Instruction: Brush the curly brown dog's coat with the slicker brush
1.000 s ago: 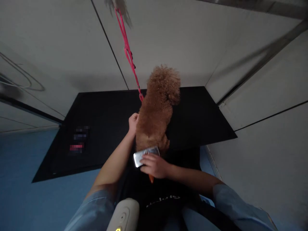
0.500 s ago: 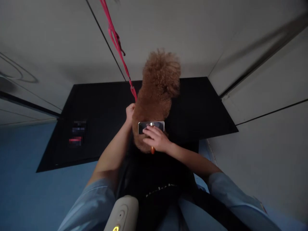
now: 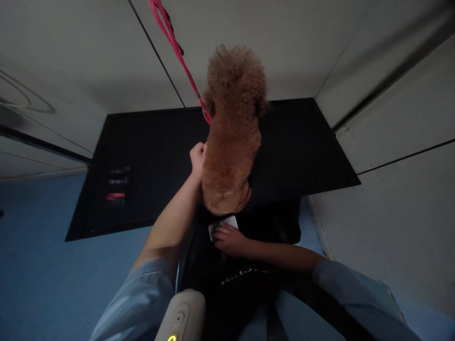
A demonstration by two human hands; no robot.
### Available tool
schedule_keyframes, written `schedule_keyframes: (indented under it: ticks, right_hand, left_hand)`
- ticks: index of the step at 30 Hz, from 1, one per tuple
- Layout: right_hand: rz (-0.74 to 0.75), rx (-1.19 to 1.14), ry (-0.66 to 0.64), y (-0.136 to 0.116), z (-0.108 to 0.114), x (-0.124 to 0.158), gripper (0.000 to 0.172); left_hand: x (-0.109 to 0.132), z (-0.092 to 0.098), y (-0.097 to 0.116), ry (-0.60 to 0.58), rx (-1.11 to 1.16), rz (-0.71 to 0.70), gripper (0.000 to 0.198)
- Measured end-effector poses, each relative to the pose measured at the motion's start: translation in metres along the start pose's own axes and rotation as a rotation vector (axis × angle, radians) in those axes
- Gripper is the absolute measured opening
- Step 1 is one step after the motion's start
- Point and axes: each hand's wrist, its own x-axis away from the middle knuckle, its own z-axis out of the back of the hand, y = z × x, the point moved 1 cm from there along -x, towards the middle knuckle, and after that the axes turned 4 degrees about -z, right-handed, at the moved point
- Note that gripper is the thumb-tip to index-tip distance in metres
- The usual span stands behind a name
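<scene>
A curly brown dog [image 3: 231, 156] is on the black table [image 3: 152, 166], its back toward me and its head at the far side. My left hand [image 3: 198, 156] is closed against the dog's left flank; its fingertips are hidden by the coat. Just below the dog's rump, in front of my dark apron, my right hand [image 3: 231, 240] grips a slicker brush [image 3: 232, 221] with a flat, shiny rectangular head. The brush is apart from the fur, and its handle is mostly covered by my hand. A pink leash [image 3: 190, 78] runs from above to the dog's neck area.
Pale wall panels [image 3: 295, 47] stand behind the table and to its right. A small blurred item [image 3: 117, 187] lies on the table's left part. The floor [image 3: 35, 218] is blue. A light grey device [image 3: 183, 315] shows at the bottom edge.
The slicker brush in my right hand has moved off the dog's lower back, down toward me. The dog's head now faces straighter away. My left hand stays at its side.
</scene>
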Motion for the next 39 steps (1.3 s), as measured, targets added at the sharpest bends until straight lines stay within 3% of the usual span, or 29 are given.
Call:
schedule_keyframes:
  ticks: [2,6,10,13,14,17,19,21,23,27,31,35,37,39]
  right_hand:
    - [0.016,-0.001,0.037,-0.004,-0.001,0.0,0.015]
    - [-0.166,0.099,0.252,0.002,0.003,-0.007,0.017]
    - [-0.027,0.082,0.116,-0.005,-0.008,-0.004,0.02]
    - [-0.08,0.109,0.173,-0.005,-0.005,-0.006,0.015]
    - [-0.122,0.142,0.229,-0.003,-0.002,-0.008,0.015]
    - [-0.158,0.222,0.342,-0.002,0.003,-0.012,0.018]
    - [-0.106,0.218,0.344,-0.005,0.004,-0.013,0.022]
    - [-0.105,0.203,0.317,-0.007,0.008,-0.017,0.02]
    - [-0.18,0.208,0.303,-0.005,0.013,-0.022,0.016]
    - [-0.267,0.205,0.214,-0.011,0.006,-0.025,0.018]
    - [-0.106,0.141,0.072,-0.018,-0.001,-0.03,0.021]
    - [-0.287,0.255,0.217,-0.006,0.017,-0.044,0.017]
    - [-0.314,0.266,0.198,-0.008,0.016,-0.045,0.017]
    - [-0.234,0.216,0.107,-0.014,0.011,-0.044,0.019]
  left_hand:
    - [0.002,0.0,0.004,-0.014,-0.054,-0.054,0.039]
    - [0.006,-0.002,0.008,0.003,-0.11,-0.128,0.04]
    - [0.006,0.003,0.006,-0.048,-0.141,-0.149,0.042]
    - [0.008,0.017,0.007,-0.215,-0.096,-0.266,0.037]
    - [0.01,0.023,0.009,-0.301,-0.081,-0.326,0.045]
    - [0.021,0.032,0.019,-0.546,-0.16,-0.516,0.093]
    - [0.026,0.03,0.029,-0.608,-0.279,-0.638,0.106]
    - [0.026,0.022,0.04,-0.6,-0.357,-0.741,0.095]
    - [0.023,0.01,0.049,-0.554,-0.399,-0.808,0.07]
    - [0.012,-0.011,0.06,-0.5,-0.465,-0.849,0.028]
    - [0.004,-0.02,0.067,-0.527,-0.46,-0.836,0.029]
    - [-0.001,-0.021,0.074,-0.544,-0.431,-0.814,0.035]
    - [-0.002,-0.02,0.076,-0.555,-0.438,-0.801,0.037]
    - [-0.004,-0.018,0.075,-0.562,-0.435,-0.782,0.039]
